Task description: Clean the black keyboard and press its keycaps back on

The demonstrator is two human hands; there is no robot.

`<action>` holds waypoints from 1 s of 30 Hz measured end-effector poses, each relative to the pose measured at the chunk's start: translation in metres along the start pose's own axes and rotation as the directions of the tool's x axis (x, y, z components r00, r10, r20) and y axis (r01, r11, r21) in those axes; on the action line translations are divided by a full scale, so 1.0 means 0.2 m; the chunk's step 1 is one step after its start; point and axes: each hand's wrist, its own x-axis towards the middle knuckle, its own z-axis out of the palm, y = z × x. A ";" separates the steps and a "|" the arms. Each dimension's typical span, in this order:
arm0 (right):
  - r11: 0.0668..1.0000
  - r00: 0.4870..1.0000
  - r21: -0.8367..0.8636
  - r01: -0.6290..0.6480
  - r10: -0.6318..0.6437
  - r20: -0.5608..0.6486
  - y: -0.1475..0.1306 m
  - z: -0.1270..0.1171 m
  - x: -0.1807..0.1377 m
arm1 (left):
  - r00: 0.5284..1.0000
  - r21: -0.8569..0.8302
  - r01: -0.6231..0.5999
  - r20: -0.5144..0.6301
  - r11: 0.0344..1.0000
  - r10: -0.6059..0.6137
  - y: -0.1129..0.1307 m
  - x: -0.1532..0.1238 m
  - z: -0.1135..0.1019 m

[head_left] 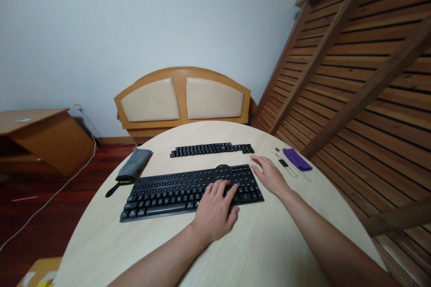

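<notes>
A black keyboard (161, 197) lies on the round table. Its upper rows show bare key stems, while the lower rows carry keycaps. My left hand (217, 210) rests on its right half, fingers spread over the keys, holding nothing. Just past the keyboard's right end is my right hand (271, 176), fingers stretched out and thumb apart, with nothing visible between them. Its fingertips are near the right end of a block of loose black keycaps (205, 149), laid out in rows behind the keyboard.
On the table's left lies a grey folded cloth (136, 163) with a black strap-like end. At the right are a purple cloth (296, 159), a thin wire tool with a black middle (283, 163) and a small dark piece (277, 149). A wooden slatted frame (363, 85) leans close by.
</notes>
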 end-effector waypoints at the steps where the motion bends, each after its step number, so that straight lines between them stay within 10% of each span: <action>1: 1.000 1.000 -0.016 0.004 -0.004 0.011 0.01 0.01 0.00 | 1.000 0.001 0.002 0.000 1.000 -0.002 0.00 0.00 0.00; 15: 0.954 0.995 -0.299 -0.030 0.057 0.083 -0.02 0.08 0.16 | 1.000 0.001 -0.004 -0.006 1.000 0.004 0.00 0.00 0.00; 30: 0.975 0.993 -0.219 -0.047 0.068 0.092 -0.04 0.02 0.18 | 1.000 -0.001 -0.007 0.007 1.000 0.007 0.00 0.00 0.00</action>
